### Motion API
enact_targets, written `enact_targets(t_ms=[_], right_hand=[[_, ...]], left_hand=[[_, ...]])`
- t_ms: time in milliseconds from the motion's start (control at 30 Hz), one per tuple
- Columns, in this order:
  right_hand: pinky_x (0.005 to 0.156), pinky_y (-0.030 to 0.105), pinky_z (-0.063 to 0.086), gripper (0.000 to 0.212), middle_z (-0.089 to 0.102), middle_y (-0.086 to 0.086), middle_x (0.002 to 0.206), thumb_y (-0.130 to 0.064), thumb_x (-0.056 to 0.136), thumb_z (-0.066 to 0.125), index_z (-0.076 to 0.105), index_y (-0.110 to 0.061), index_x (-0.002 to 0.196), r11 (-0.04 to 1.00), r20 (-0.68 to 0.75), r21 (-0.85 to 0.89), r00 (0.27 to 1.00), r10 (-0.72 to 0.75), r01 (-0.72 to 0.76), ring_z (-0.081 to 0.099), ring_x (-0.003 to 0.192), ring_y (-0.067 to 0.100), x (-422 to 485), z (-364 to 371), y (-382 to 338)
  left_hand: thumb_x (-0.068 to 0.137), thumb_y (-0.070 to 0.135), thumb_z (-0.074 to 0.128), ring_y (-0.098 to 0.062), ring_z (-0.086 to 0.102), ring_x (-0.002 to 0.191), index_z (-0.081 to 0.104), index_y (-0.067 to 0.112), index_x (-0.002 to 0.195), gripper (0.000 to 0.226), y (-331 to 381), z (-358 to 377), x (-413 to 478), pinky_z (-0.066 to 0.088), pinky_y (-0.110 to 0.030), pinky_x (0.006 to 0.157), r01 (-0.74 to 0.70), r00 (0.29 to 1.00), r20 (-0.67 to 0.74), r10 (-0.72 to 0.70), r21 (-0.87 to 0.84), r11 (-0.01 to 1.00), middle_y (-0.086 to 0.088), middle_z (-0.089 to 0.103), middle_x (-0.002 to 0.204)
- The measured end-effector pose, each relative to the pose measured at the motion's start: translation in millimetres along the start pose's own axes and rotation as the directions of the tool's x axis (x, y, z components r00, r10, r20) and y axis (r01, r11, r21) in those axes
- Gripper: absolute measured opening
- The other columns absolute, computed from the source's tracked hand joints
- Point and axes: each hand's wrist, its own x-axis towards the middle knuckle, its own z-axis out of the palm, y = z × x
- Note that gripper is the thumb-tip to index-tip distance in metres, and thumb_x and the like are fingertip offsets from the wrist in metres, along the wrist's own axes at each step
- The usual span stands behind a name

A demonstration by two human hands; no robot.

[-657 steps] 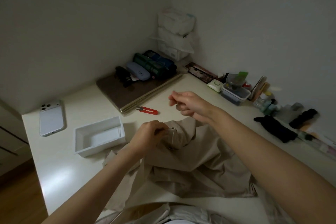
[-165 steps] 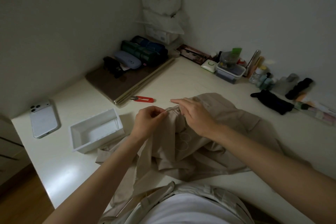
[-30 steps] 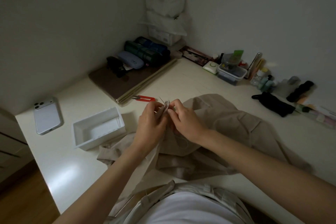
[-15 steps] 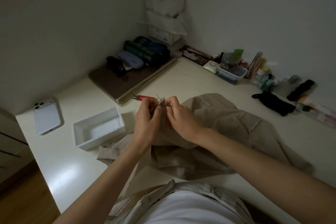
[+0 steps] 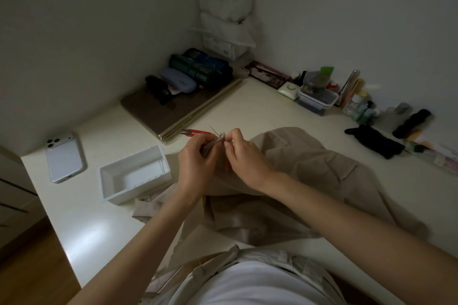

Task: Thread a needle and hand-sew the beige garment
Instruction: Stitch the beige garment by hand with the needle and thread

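The beige garment (image 5: 304, 171) lies crumpled on the white table (image 5: 260, 109) in front of me. My left hand (image 5: 198, 163) pinches a raised fold of its edge. My right hand (image 5: 244, 156) pinches the same fold from the right, fingertips close to the left hand's. A thin needle (image 5: 215, 132) sticks up and to the left out of the fold, just above both hands. The thread is too fine to make out.
Red thread snips (image 5: 197, 132) lie just beyond my hands. A white open box (image 5: 135, 176) stands to the left, a white phone (image 5: 65, 157) further left near the table edge. A brown board with pouches (image 5: 178, 104) sits at the back; small containers (image 5: 317, 96) and dark items line the right wall.
Both hands have stayed together on the raised fold, with the needle point now poking out above it. Earlier the right hand pulled up and away, then returned to the fabric.
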Motion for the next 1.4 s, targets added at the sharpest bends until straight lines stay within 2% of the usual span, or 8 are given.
enact_targets(t_ms=[333, 400, 500, 667, 833, 1133, 1300, 1400], right_hand=[[0.055, 0.023, 0.048, 0.013, 0.054, -0.010, 0.074, -0.020, 0.102, 0.036, 0.047, -0.016, 0.108, 0.995, 0.065, -0.091, 0.997, -0.030, 0.036, 0.058, 0.063, 0.011, -3, 3, 7], [0.058, 0.016, 0.041, 0.019, 0.060, -0.004, 0.084, -0.021, 0.102, 0.038, 0.052, -0.013, 0.112, 0.991, 0.086, -0.124, 0.996, -0.033, 0.044, 0.058, 0.070, 0.011, -4, 3, 10], [0.066, 0.023, 0.043, 0.020, 0.064, 0.001, 0.089, -0.026, 0.101, 0.041, 0.058, -0.015, 0.103, 0.992, 0.132, -0.119, 0.991, -0.028, 0.044, 0.060, 0.079, 0.014, -9, 3, 22], [0.075, 0.030, 0.047, 0.027, 0.064, -0.002, 0.085, -0.028, 0.102, 0.038, 0.059, -0.016, 0.089, 0.986, 0.269, -0.168, 0.961, 0.064, -0.019, 0.060, 0.080, 0.014, -28, -6, 39], [0.083, 0.029, 0.047, 0.040, 0.066, -0.006, 0.089, -0.036, 0.103, 0.032, 0.063, -0.019, 0.086, 0.949, 0.342, -0.298, 0.916, 0.210, -0.106, 0.061, 0.083, 0.011, -45, -22, 56], [0.087, 0.027, 0.044, 0.063, 0.063, -0.001, 0.072, -0.047, 0.102, 0.020, 0.062, -0.015, 0.068, 0.877, 0.269, -0.317, 0.853, 0.448, -0.361, 0.059, 0.072, 0.012, -63, -47, 98], [0.079, 0.033, 0.049, 0.036, 0.064, -0.001, 0.083, -0.035, 0.101, 0.037, 0.060, -0.017, 0.080, 0.906, 0.228, -0.285, 0.896, 0.382, -0.314, 0.060, 0.078, 0.017, -61, -46, 95], [0.088, 0.028, 0.047, 0.021, 0.054, -0.004, 0.103, -0.025, 0.100, 0.044, 0.058, -0.011, 0.104, 0.936, 0.086, -0.315, 0.978, 0.192, -0.156, 0.052, 0.091, 0.010, -48, -41, 76]], left_hand=[[0.089, 0.027, 0.065, -0.011, 0.060, 0.071, 0.072, 0.013, 0.087, 0.016, -4, -4, 5, 0.048, -0.026, 0.065, 0.113, 0.993, 0.054, -0.108, -0.095, 0.989, -0.001, 0.067, 0.077], [0.089, 0.027, 0.064, -0.011, 0.057, 0.064, 0.070, 0.012, 0.082, 0.018, -5, -4, 9, 0.045, -0.026, 0.059, 0.163, 0.986, 0.045, -0.158, -0.127, 0.978, -0.005, 0.065, 0.072], [0.091, 0.026, 0.063, -0.004, 0.055, 0.064, 0.068, 0.016, 0.079, 0.016, -13, -7, 16, 0.043, -0.019, 0.059, 0.264, 0.964, 0.004, -0.266, -0.127, 0.956, 0.001, 0.064, 0.072], [0.092, 0.026, 0.061, -0.001, 0.056, 0.074, 0.069, 0.016, 0.089, 0.013, -23, -12, 24, 0.042, -0.007, 0.059, 0.299, 0.952, -0.034, -0.305, -0.111, 0.948, 0.009, 0.064, 0.080], [0.093, 0.025, 0.060, 0.000, 0.054, 0.072, 0.067, 0.015, 0.089, 0.013, -27, -11, 27, 0.042, -0.014, 0.064, 0.279, 0.957, -0.066, -0.283, -0.071, 0.958, 0.010, 0.061, 0.076], [0.093, 0.023, 0.058, -0.002, 0.052, 0.075, 0.069, 0.010, 0.098, 0.018, -32, -7, 29, 0.037, -0.010, 0.064, 0.247, 0.967, -0.069, -0.246, 0.014, 0.969, 0.003, 0.062, 0.085], [0.093, 0.024, 0.058, 0.000, 0.053, 0.076, 0.067, 0.012, 0.095, 0.015, -28, -4, 29, 0.037, -0.011, 0.064, 0.219, 0.975, -0.027, -0.218, 0.024, 0.975, 0.009, 0.058, 0.080], [0.093, 0.024, 0.059, 0.002, 0.053, 0.078, 0.067, 0.013, 0.097, 0.014, -22, -2, 26, 0.038, -0.008, 0.066, 0.176, 0.984, 0.035, -0.176, 0.017, 0.984, 0.006, 0.061, 0.087]])
